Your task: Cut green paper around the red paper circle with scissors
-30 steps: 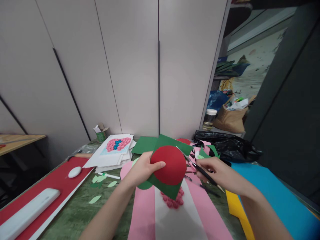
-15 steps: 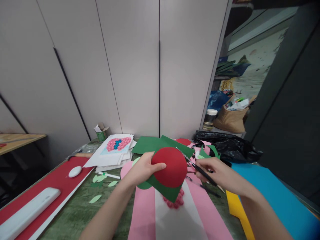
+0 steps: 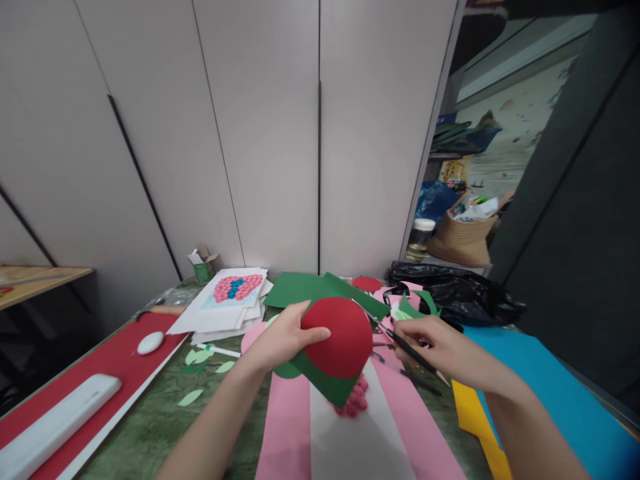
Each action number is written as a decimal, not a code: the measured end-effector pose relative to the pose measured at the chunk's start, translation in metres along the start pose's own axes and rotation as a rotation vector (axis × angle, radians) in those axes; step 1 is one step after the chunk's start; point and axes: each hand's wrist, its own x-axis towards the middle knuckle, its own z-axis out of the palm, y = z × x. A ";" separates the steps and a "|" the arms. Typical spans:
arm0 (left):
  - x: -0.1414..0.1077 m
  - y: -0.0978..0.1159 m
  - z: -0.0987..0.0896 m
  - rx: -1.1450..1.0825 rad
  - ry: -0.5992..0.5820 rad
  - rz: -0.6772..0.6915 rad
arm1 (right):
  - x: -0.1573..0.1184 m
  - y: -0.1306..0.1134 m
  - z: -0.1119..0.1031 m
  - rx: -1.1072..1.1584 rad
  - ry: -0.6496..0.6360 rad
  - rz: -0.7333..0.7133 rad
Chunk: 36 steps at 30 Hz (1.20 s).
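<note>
A red paper circle (image 3: 337,338) lies over a piece of green paper (image 3: 327,385), and my left hand (image 3: 290,335) pinches both, thumb on the red face. My right hand (image 3: 425,340) is closed on black-handled scissors (image 3: 407,348), whose blades point up and left along the circle's right edge. Under the held papers is a white and pink sheet (image 3: 357,443) with a cluster of crumpled pink pieces (image 3: 354,400) on it. Another green sheet (image 3: 300,288) lies behind.
White sheets with a pink and blue picture (image 3: 239,289) lie at the left, near pale green leaf cutouts (image 3: 191,398). Red paper (image 3: 100,360) carries a white oblong object (image 3: 65,420). Blue paper (image 3: 530,380), yellow paper (image 3: 477,427) and a black bag (image 3: 450,293) are at the right.
The red circle and green paper have shifted slightly down and left. The scissors have moved a little down beside the circle's edge. Both hands keep their hold.
</note>
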 end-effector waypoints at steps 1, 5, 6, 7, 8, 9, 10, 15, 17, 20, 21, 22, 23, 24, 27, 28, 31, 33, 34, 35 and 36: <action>0.000 0.000 -0.001 0.013 0.010 0.006 | 0.000 0.001 0.000 -0.010 0.001 -0.007; -0.002 -0.005 -0.004 0.058 0.117 0.006 | -0.001 0.002 -0.002 -0.042 0.010 -0.045; -0.002 -0.006 -0.005 0.063 0.127 0.004 | -0.001 0.001 -0.003 -0.046 0.007 -0.051; -0.002 -0.007 -0.005 0.068 0.125 0.004 | -0.002 0.001 -0.003 -0.048 0.001 -0.054; -0.002 -0.007 -0.006 0.073 0.115 0.005 | -0.002 0.000 -0.004 -0.047 -0.005 -0.055; -0.003 -0.006 -0.006 0.079 0.105 0.007 | -0.002 -0.001 -0.005 -0.046 -0.011 -0.055; -0.003 -0.005 -0.006 0.085 0.098 0.009 | -0.003 -0.002 -0.005 -0.041 -0.018 -0.054; -0.004 -0.002 -0.007 0.118 0.072 0.017 | -0.003 -0.007 -0.008 -0.012 -0.049 -0.036; -0.003 -0.001 -0.007 0.136 0.049 0.020 | -0.004 -0.007 -0.009 -0.009 -0.062 -0.041; -0.003 0.000 -0.006 0.145 -0.001 0.056 | -0.004 -0.006 -0.009 0.005 -0.083 -0.040; -0.003 0.000 -0.006 0.142 -0.020 0.075 | -0.004 -0.005 -0.009 0.011 -0.089 -0.034; -0.002 0.001 -0.005 0.137 -0.037 0.093 | -0.004 -0.004 -0.008 0.013 -0.091 -0.028; -0.002 0.001 -0.005 0.134 -0.050 0.107 | -0.004 -0.003 -0.008 0.011 -0.094 -0.020; -0.002 0.002 -0.004 0.133 -0.058 0.116 | -0.004 -0.003 -0.008 0.005 -0.099 -0.014; -0.002 0.001 -0.004 0.143 -0.066 0.129 | -0.003 -0.002 -0.007 -0.022 -0.112 -0.009; -0.001 0.001 -0.004 0.146 -0.074 0.133 | -0.003 -0.001 -0.007 -0.030 -0.111 -0.011; -0.001 -0.001 -0.003 0.142 -0.120 0.131 | -0.002 0.002 -0.006 -0.067 -0.093 -0.015; 0.000 -0.003 -0.002 0.151 -0.149 0.114 | -0.001 0.006 -0.005 -0.096 -0.086 -0.010; 0.000 -0.003 -0.002 0.158 -0.158 0.106 | -0.001 0.008 -0.005 -0.106 -0.085 -0.008; 0.001 -0.004 -0.002 0.166 -0.164 0.099 | -0.001 0.009 -0.005 -0.113 -0.086 -0.008; 0.001 -0.004 -0.002 0.173 -0.168 0.095 | -0.001 0.010 -0.005 -0.115 -0.089 -0.010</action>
